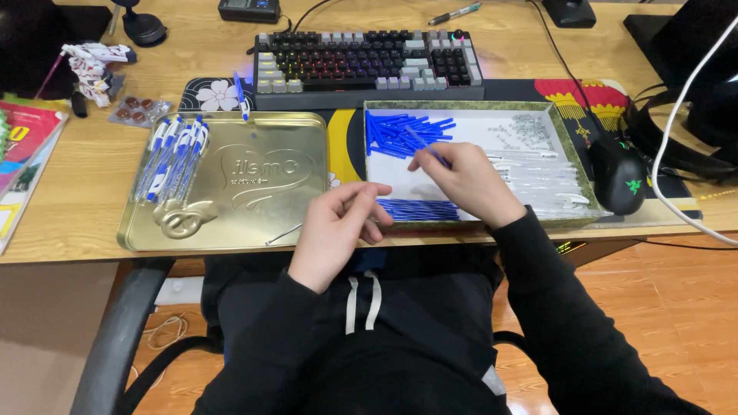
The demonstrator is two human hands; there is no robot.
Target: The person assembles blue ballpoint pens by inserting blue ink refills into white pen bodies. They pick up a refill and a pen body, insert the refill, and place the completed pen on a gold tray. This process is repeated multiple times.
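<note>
We see our right hand [467,183] over the shallow green-rimmed tray [573,165] at the table's front edge, fingers pinched on a thin blue refill [427,147] that sticks up and away from the fingertips toward the tray's far-left corner. A heap of blue pen parts [400,132] lies in that far-left corner, a row of blue refills [419,209] lies along the tray's near wall, and clear pen barrels [542,178] fill its right half. Our left hand [338,223] hangs just left of the tray at the front edge, fingers curled loosely; we cannot tell whether it holds anything. Beside it lies a gold tin lid [231,184], with finished blue-and-white pens [171,157] resting on its left end. A keyboard [367,60] sits beyond the tray, and a black mouse [617,175] lies right of it.
</note>
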